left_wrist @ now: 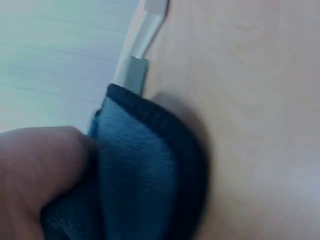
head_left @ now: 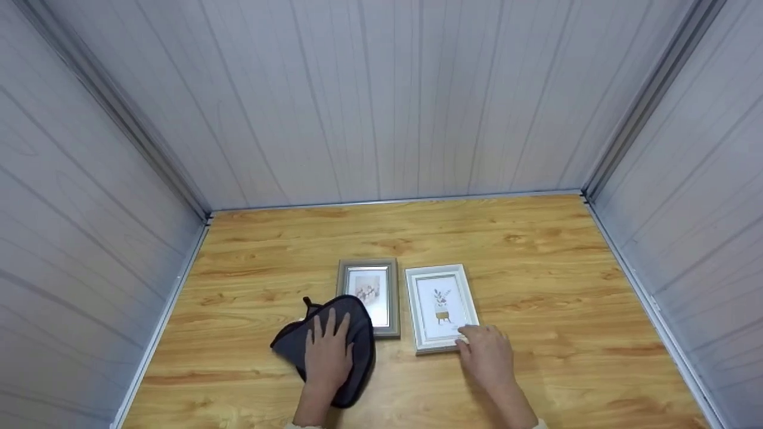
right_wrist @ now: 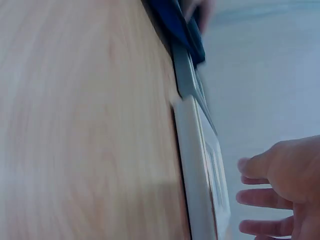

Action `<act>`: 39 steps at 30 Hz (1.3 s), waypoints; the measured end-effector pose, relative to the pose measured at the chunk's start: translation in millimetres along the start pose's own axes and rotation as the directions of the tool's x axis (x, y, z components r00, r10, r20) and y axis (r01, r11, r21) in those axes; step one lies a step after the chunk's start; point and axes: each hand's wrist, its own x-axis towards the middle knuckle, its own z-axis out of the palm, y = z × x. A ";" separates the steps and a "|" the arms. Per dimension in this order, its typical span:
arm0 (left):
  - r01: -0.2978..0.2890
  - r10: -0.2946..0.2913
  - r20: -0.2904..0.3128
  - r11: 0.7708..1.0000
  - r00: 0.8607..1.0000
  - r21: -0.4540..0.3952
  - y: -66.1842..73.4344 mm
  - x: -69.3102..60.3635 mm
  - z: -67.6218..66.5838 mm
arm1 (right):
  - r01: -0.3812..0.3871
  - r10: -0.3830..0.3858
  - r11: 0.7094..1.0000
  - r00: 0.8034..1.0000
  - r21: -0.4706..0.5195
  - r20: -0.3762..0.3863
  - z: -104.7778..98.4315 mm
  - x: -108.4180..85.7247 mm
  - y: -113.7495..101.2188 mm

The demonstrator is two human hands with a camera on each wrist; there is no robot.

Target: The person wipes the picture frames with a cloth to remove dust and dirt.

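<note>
One dark cloth (head_left: 361,333) is covered by the spread left hand (head_left: 329,357). Light pressure is advised, with the white frame (head_left: 438,307) ahead-left of the spread right hand (head_left: 490,356) held steady.

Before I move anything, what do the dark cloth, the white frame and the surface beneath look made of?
Dark cloth: probably plush fabric, matte, given its faint fuzz and folds. White frame: painted wood or plastic, unclear which; smooth, crisp-edged. Surface: wood or wood-look laminate, grain showing, faint sheen.
</note>
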 end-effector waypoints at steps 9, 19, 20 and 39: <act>0.020 -0.030 -0.102 0.994 0.994 -0.106 -9.2 -11.0 9.0 | -0.023 0.019 0.998 0.997 0.059 0.072 5.1 -16.6 28.0; -0.007 -0.038 -0.263 0.986 0.964 -0.166 -13.1 -16.7 17.4 | -0.027 0.027 0.996 1.000 0.087 -0.003 20.3 -19.9 35.3; -0.005 -0.039 -0.260 0.986 0.965 -0.168 -12.7 -16.6 17.3 | -0.019 0.020 0.996 1.000 0.087 -0.012 20.8 -19.6 35.0; -0.009 -0.049 -0.262 0.976 0.964 -0.216 -11.7 -18.6 20.0 | 0.041 -0.041 0.999 0.998 0.020 0.041 21.3 -24.0 30.7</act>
